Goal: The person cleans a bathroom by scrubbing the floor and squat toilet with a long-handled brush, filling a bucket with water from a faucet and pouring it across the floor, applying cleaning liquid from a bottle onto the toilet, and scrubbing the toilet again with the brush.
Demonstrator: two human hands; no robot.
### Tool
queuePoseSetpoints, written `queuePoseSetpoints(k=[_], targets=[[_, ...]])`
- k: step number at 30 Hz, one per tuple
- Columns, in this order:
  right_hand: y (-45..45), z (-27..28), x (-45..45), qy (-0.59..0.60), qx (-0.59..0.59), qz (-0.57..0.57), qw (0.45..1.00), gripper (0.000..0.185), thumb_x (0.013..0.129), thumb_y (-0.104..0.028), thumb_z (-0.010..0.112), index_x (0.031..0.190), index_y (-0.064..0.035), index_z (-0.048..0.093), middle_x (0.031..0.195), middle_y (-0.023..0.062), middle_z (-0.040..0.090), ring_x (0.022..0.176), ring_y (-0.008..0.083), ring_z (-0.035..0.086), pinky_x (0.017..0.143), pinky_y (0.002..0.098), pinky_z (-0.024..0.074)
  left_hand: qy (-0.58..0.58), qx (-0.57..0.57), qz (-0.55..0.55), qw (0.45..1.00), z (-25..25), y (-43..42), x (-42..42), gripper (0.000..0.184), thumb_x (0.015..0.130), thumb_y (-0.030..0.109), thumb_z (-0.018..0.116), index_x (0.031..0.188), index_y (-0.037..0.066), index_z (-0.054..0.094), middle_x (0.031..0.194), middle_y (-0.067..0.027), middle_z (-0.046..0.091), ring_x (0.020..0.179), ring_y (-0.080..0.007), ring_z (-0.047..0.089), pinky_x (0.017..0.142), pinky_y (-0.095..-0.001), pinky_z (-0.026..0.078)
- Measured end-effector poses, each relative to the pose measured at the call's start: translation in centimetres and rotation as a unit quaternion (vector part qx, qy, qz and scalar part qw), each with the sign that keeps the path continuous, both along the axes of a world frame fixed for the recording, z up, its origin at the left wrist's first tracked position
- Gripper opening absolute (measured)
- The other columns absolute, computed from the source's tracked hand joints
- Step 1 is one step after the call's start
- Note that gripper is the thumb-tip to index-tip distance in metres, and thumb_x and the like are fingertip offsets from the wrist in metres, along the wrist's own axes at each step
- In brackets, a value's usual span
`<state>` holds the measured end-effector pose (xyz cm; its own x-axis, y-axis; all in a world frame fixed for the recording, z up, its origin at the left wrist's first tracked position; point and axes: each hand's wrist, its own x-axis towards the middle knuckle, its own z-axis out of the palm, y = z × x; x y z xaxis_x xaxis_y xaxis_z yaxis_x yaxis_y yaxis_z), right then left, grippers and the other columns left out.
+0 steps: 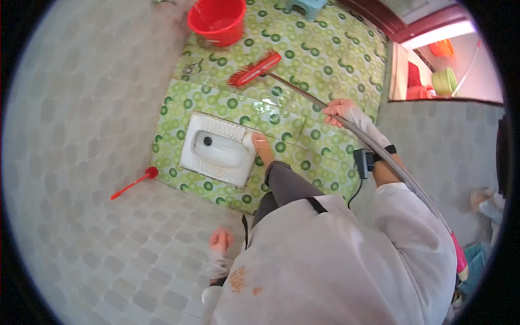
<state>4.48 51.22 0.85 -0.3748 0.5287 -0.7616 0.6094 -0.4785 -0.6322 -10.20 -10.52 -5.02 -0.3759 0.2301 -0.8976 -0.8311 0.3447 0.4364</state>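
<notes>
My right hand (340, 111) is closed around the grey handle of a broom (255, 69). Its red head with stiff bristles rests on the wet green patterned floor (325, 70), and the pink grip end reaches back past my right arm. At the lower left, my left hand (220, 239) hangs beside my body with its fingers curled and nothing visible in them. A white squat toilet (220, 150) is set in the floor ahead of me, and my bare foot is at its right edge.
A red bucket (218, 24) stands at the back, near a floor drain (189, 69) and a light blue stool (307, 7). Against the tiled wall is a red toilet brush (134, 183). An opening at the upper right shows an orange basin (441, 48) and a green one (444, 81).
</notes>
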Motion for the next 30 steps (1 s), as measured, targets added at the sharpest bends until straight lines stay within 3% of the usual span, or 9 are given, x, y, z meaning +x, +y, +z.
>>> queuePoseSetpoints(k=[6, 15, 16, 17, 18, 20, 22, 25, 30], targets=[[-1.4, 7.3, 16.9, -0.065, 0.023, -0.05, 0.996, 0.044, 0.078, -0.011, 0.065, 0.113, 0.0098, 0.047, 0.067, 0.0143, 0.063, 0.041, 0.0138, 0.053, 0.035, 0.0253, 0.04, 0.046, -0.043, 0.05, 0.997, 1.2, 2.2, -0.5, 0.016, 0.091, 0.024, 0.058, 0.093, 0.008, 0.06, 0.077, -0.0043, 0.062, 0.06, -0.0163, 0.058, 0.053, -0.03, 0.05], [-6.4, 0.9, 25.6, -0.074, 0.008, -0.145, 0.987, 0.008, 0.075, -0.008, 0.064, 0.077, -0.001, 0.06, 0.062, 0.0128, 0.06, 0.046, 0.0188, 0.055, 0.04, 0.0296, 0.0405, 0.066, -0.155, -0.15, 0.974, 1.4, 0.4, 6.5, 0.02, 0.089, 0.025, 0.06, 0.08, 0.007, 0.06, 0.065, -0.0032, 0.06, 0.052, -0.0134, 0.054, 0.046, -0.0287, 0.047], [-6.2, -2.0, 25.0, -0.033, 0.252, 0.125, 0.959, 0.009, 0.071, -0.012, 0.065, 0.073, -0.0043, 0.06, 0.061, 0.0122, 0.058, 0.051, 0.0231, 0.056, 0.046, 0.0332, 0.0436, 0.079, -0.175, -0.186, 0.964, 1.8, 1.0, 6.5, 0.018, 0.089, 0.024, 0.061, 0.083, 0.006, 0.06, 0.067, -0.0045, 0.061, 0.053, -0.0144, 0.056, 0.048, -0.03, 0.048], [-5.4, -4.6, 24.4, 0.006, 0.462, 0.376, 0.803, 0.011, 0.068, -0.015, 0.067, 0.07, -0.0075, 0.059, 0.06, 0.0116, 0.057, 0.056, 0.0274, 0.058, 0.052, 0.0368, 0.0468, 0.083, -0.174, -0.195, 0.962, 2.3, 1.7, 6.1, 0.018, 0.089, 0.024, 0.061, 0.083, 0.006, 0.06, 0.067, -0.0045, 0.061, 0.053, -0.0144, 0.056, 0.048, -0.03, 0.048], [-4.5, -5.2, 22.2, -0.025, 0.383, 0.393, 0.835, 0.014, 0.062, -0.018, 0.067, 0.065, -0.0096, 0.057, 0.059, 0.0122, 0.053, 0.063, 0.0327, 0.056, 0.06, 0.0405, 0.0465, 0.069, -0.156, -0.166, 0.971, 2.8, 2.3, 6.0, 0.018, 0.088, 0.023, 0.061, 0.088, 0.006, 0.06, 0.07, -0.0066, 0.062, 0.056, -0.0163, 0.058, 0.05, -0.0313, 0.05], [-2.9, -8.3, 19.5, 0.022, 0.551, 0.388, 0.738, 0.011, 0.067, -0.016, 0.065, 0.067, -0.0073, 0.058, 0.06, 0.0102, 0.056, 0.054, 0.0271, 0.056, 0.052, 0.0367, 0.0454, 0.048, -0.139, -0.148, 0.978, 2.9, 3.1, 5.8, 0.018, 0.088, 0.023, 0.061, 0.093, 0.006, 0.059, 0.073, -0.0086, 0.064, 0.058, -0.0181, 0.061, 0.052, -0.0326, 0.052], [-1.5, -11.8, 17.8, 0.054, 0.363, 0.224, 0.903, 0.012, 0.074, -0.014, 0.063, 0.072, -0.0027, 0.06, 0.061, 0.0086, 0.059, 0.044, 0.0194, 0.052, 0.044, 0.0319, 0.0413, 0.026, -0.146, -0.101, 0.984, 1.9, 3.8, 4.3, 0.022, 0.088, 0.023, 0.062, 0.102, 0.006, 0.058, 0.081, -0.0118, 0.065, 0.064, -0.0215, 0.064, 0.056, -0.034, 0.054], [0.2, -5.0, 16.6, 0.089, 0.077, -0.02, 0.993, 0.016, 0.079, -0.012, 0.062, 0.079, 0.004, 0.061, 0.062, 0.0094, 0.06, 0.04, 0.0131, 0.048, 0.038, 0.0273, 0.0367, 0.057, -0.114, -0.025, 0.992, 2.3, 6.6, 2.1, 0.02, 0.088, 0.023, 0.061, 0.101, 0.007, 0.058, 0.084, -0.0117, 0.065, 0.065, -0.0225, 0.064, 0.059, -0.0344, 0.056], [1.1, 5.4, 25.6, 0.017, -0.009, -0.123, 0.992, 0.026, 0.078, -0.007, 0.06, 0.098, 0.0085, 0.058, 0.064, 0.0113, 0.06, 0.043, 0.0135, 0.051, 0.038, 0.0254, 0.0367, 0.056, -0.088, -0.03, 0.994, 6.9, 15.1, 3.5, 0.02, 0.089, 0.024, 0.061, 0.101, 0.008, 0.058, 0.087, -0.0106, 0.065, 0.067, -0.0216, 0.064, 0.062, -0.0338, 0.056]])
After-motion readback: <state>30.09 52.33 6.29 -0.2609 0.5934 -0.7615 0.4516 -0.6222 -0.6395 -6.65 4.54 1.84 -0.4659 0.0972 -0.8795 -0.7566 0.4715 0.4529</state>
